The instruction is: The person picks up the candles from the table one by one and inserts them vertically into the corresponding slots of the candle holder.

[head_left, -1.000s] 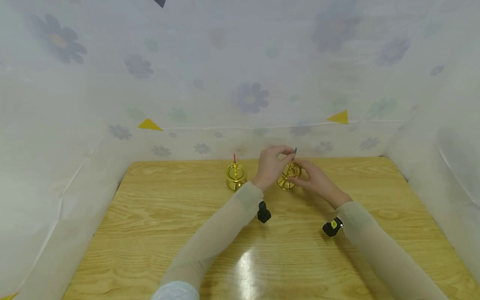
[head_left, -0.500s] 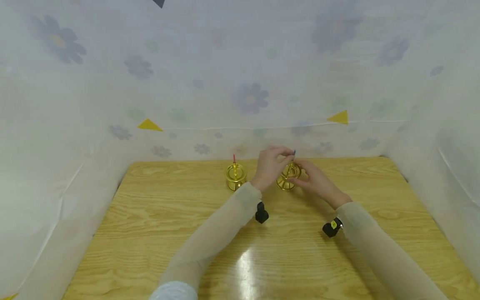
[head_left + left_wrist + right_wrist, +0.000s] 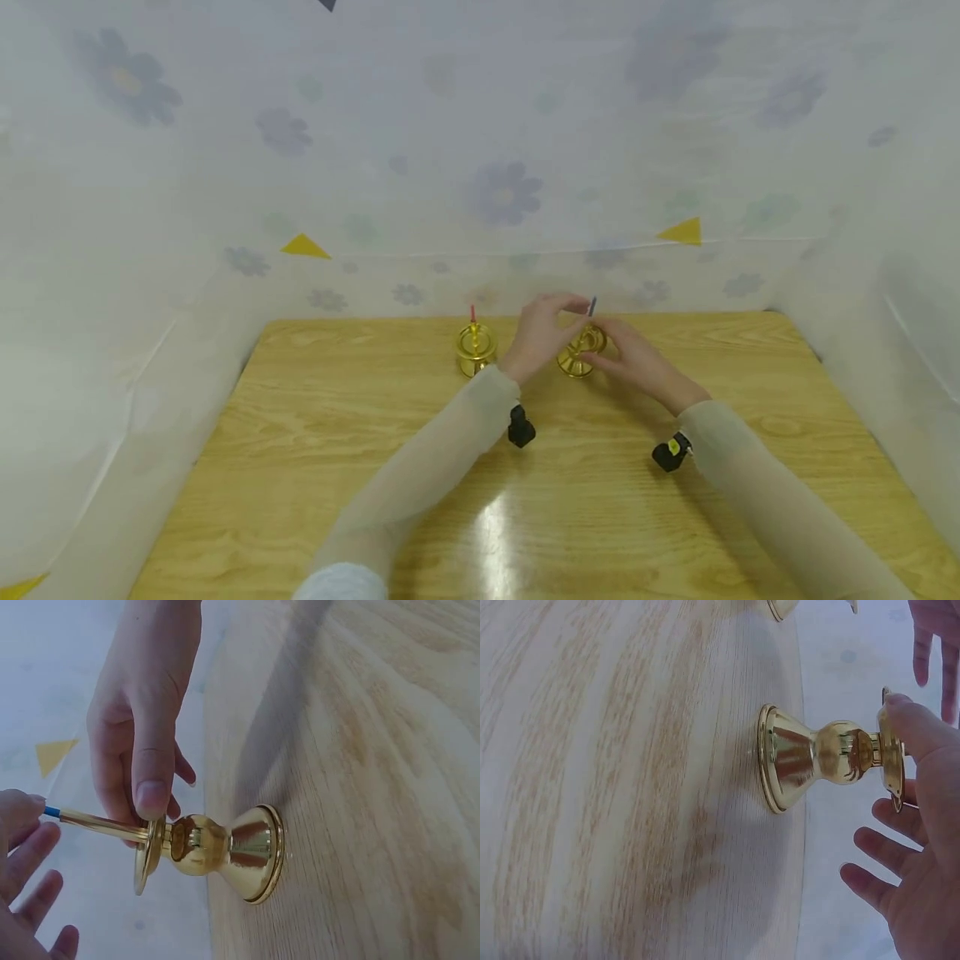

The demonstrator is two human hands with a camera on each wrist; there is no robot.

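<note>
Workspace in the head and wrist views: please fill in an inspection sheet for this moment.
Surface: light wooden table, glossy.
Job's things: gold metal candle holder upright, thin gold candle with blue tip in it.
Clutter: second gold candle holder with red-tipped candle, left of the first.
Hands: left hand pinches the candle's top; right hand thumb on the holder's dish.
Cables: nothing seen.
Surroundings: white flower-print sheeting, yellow triangles.

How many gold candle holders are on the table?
2. One holder stands alone left of the hands, a red-tipped candle in it. The other holder sits between the left hand and right hand. None seems hidden.
</note>
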